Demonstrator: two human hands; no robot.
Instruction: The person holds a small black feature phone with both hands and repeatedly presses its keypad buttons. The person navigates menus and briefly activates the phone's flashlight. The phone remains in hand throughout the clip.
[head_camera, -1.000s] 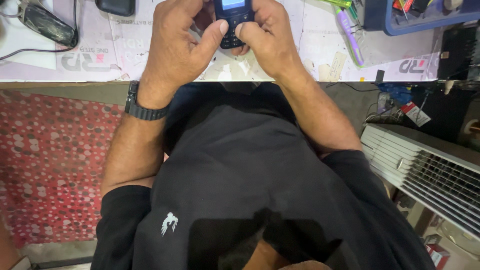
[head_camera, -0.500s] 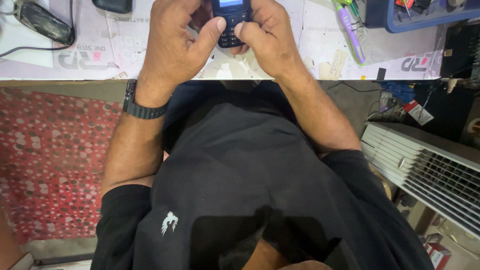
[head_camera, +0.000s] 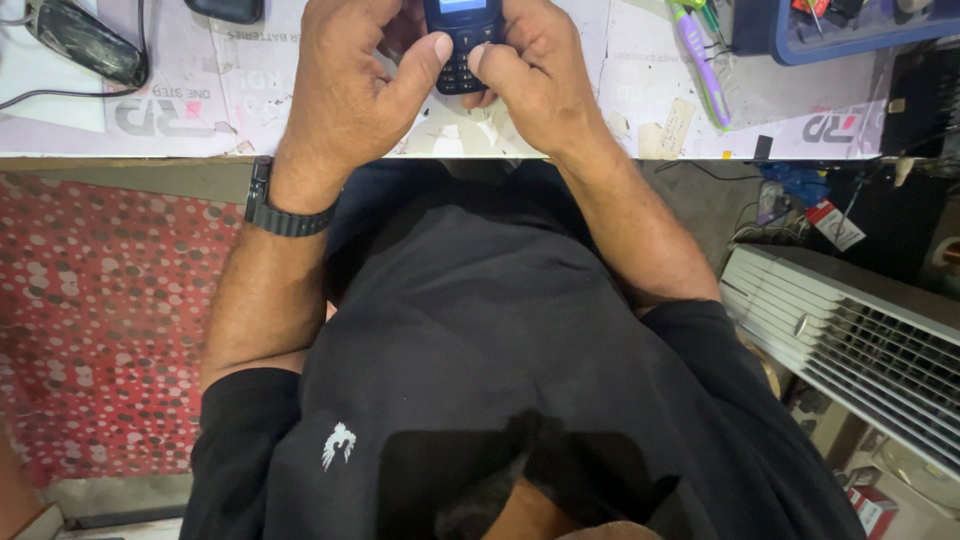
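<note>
Squarely between both hands' grip: keypad phone (head_camera: 462, 40)

dark blue keypad phone (head_camera: 462, 40), black shirt (head_camera: 500, 400), red white-dotted floor mat (head_camera: 100, 320).

1. A keypad phone (head_camera: 462, 45) sits between the left hand (head_camera: 345, 85) and the right hand (head_camera: 535, 80), above the surface (head_camera: 200, 120).
2. A second phone (head_camera: 88, 42) lies on the surface, far left of the hands.
3. A pen (head_camera: 700, 65) lies on the surface, right of the right hand.
4. A tray (head_camera: 830, 30) stands right of the pen.
5. A grilled appliance (head_camera: 860, 340) stands below the surface, at the person's right.
</note>
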